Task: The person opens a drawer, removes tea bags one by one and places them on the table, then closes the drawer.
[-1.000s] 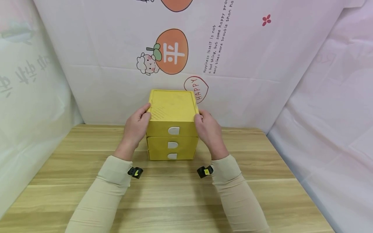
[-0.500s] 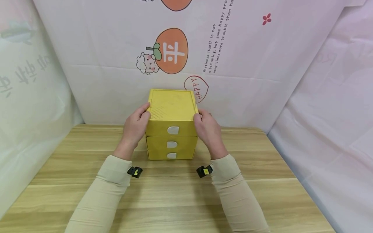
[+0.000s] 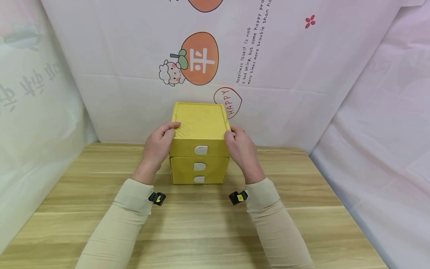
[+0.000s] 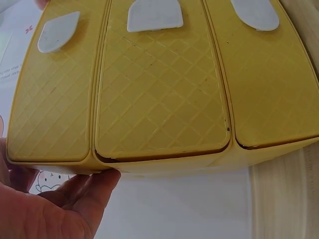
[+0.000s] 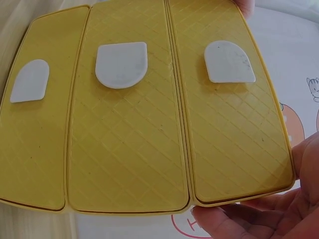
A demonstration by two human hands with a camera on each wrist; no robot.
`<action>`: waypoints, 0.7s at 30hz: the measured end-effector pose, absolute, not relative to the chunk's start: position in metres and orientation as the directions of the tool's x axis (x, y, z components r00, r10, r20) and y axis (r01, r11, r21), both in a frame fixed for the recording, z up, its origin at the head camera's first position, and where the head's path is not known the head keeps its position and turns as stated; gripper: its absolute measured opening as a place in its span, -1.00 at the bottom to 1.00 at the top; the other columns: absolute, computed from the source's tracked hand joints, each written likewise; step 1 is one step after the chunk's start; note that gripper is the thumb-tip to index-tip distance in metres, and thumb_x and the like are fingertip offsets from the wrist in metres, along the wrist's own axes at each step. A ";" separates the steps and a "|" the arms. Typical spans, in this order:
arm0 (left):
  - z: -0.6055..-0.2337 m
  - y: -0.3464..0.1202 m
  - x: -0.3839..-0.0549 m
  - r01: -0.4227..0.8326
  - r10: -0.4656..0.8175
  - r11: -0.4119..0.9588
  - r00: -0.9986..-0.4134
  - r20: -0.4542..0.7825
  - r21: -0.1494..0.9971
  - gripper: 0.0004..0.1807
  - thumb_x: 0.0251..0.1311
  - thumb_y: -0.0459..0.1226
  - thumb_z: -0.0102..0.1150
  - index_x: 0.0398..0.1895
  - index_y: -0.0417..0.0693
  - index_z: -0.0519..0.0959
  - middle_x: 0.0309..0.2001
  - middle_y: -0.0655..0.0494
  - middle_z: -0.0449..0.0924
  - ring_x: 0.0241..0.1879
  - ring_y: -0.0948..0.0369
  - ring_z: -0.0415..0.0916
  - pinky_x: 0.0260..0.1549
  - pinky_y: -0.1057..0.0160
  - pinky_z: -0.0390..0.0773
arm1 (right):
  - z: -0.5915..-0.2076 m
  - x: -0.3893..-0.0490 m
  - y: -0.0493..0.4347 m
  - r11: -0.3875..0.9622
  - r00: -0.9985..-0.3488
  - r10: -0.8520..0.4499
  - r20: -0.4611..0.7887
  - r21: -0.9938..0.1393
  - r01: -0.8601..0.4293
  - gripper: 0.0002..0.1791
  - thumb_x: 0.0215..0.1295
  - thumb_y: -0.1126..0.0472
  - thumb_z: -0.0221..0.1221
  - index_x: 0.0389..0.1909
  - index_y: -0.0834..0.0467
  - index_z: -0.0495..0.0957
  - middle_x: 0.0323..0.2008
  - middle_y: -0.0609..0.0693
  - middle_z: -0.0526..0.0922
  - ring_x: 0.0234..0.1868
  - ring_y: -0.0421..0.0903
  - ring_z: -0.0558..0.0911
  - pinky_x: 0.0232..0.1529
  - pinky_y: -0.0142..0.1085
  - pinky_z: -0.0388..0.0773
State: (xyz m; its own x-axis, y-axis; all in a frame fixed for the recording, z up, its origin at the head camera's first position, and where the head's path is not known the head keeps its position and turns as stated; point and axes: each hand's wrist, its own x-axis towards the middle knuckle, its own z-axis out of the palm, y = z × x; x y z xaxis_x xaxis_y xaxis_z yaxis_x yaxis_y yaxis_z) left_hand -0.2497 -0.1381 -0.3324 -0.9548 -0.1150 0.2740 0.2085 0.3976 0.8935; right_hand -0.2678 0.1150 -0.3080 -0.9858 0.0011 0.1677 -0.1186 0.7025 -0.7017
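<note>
A yellow storage box with three drawers [image 3: 201, 121] stands on the table in the head view, all its drawers pushed in. Each drawer front bears a white tab handle [image 3: 201, 150]. My left hand [image 3: 157, 145] holds the box's upper left side, a finger lying over the top edge. On the opposite side, my right hand [image 3: 242, 149] grips the upper right edge with the thumb at the front corner. In the left wrist view, fingers [image 4: 97, 194] touch the box's side. The right wrist view shows fingertips [image 5: 212, 216] against the other side. The box's back is hidden.
The wooden table [image 3: 198, 228] extends in front of the box and to both sides. A white printed sheet [image 3: 285, 112] hangs right behind it, and more white sheeting encloses the left and right. Black wrist straps [image 3: 157, 198] sit at both cuffs.
A finger of my left hand has shifted from the box's side onto its top. The right hand keeps its hold, and the box stays in place.
</note>
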 end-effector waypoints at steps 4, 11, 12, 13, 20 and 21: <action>-0.333 -0.137 -0.250 0.204 -0.116 0.383 -0.957 0.266 0.901 -0.51 0.56 -0.06 -0.23 0.35 0.21 0.60 0.42 0.25 0.50 0.16 0.09 0.43 -0.18 0.09 0.35 | -0.306 -0.267 0.116 0.701 -0.988 -0.001 0.157 -0.704 -0.112 -0.34 0.54 -0.06 -0.29 0.49 0.08 0.42 0.40 0.08 0.51 0.27 0.13 0.52 0.32 0.10 0.43; -0.333 -0.135 -0.248 0.187 -0.128 0.346 -0.961 0.244 0.919 -0.51 0.55 -0.07 -0.22 0.36 0.20 0.60 0.44 0.23 0.48 0.02 0.02 0.43 -0.30 0.07 0.33 | -0.308 -0.266 0.116 0.711 -0.976 -0.014 0.216 -0.684 -0.162 -0.35 0.56 -0.04 -0.26 0.52 0.13 0.37 0.39 0.10 0.53 0.26 0.12 0.55 0.30 0.07 0.46; -0.333 -0.135 -0.248 0.186 -0.127 0.344 -0.962 0.241 0.920 -0.51 0.55 -0.07 -0.22 0.36 0.20 0.60 0.44 0.23 0.48 0.02 0.03 0.43 -0.29 0.08 0.33 | -0.308 -0.265 0.116 0.716 -0.972 -0.015 0.234 -0.676 -0.173 -0.35 0.58 -0.05 -0.25 0.53 0.14 0.36 0.38 0.10 0.55 0.27 0.11 0.56 0.30 0.07 0.47; -0.333 -0.135 -0.248 0.184 -0.126 0.342 -0.963 0.240 0.921 -0.51 0.55 -0.06 -0.22 0.36 0.20 0.59 0.44 0.23 0.47 0.03 0.03 0.42 -0.26 0.09 0.34 | -0.308 -0.264 0.116 0.721 -0.967 -0.015 0.253 -0.668 -0.186 -0.36 0.59 -0.06 -0.24 0.53 0.15 0.35 0.36 0.11 0.56 0.27 0.11 0.58 0.30 0.07 0.48; -0.335 -0.134 -0.249 0.179 -0.137 0.311 -0.963 0.231 0.933 -0.51 0.55 -0.06 -0.21 0.36 0.22 0.59 0.45 0.27 0.47 0.19 0.08 0.40 -0.11 0.07 0.33 | -0.308 -0.256 0.112 0.796 -0.895 -0.037 0.445 -0.528 -0.296 -0.33 0.61 -0.17 -0.07 0.49 0.20 0.38 0.31 0.16 0.62 0.26 0.12 0.64 0.15 0.11 0.61; -0.335 -0.135 -0.250 0.180 -0.139 0.307 -0.963 0.231 0.935 -0.52 0.55 -0.05 -0.21 0.36 0.22 0.60 0.45 0.27 0.46 0.21 0.08 0.40 -0.08 0.07 0.33 | -0.308 -0.254 0.110 0.804 -0.877 -0.043 0.478 -0.505 -0.315 -0.33 0.60 -0.18 -0.03 0.48 0.20 0.40 0.30 0.16 0.63 0.24 0.13 0.65 0.10 0.10 0.63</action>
State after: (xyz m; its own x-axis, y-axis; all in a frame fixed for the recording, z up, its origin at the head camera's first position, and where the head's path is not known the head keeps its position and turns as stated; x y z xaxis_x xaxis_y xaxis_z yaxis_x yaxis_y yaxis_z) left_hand -0.2497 -0.1346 -0.3349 -0.9629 -0.1394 0.2310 0.1798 0.3068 0.9346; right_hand -0.2541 0.1105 -0.3079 -0.8774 -0.0434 0.4778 -0.3148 0.8036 -0.5051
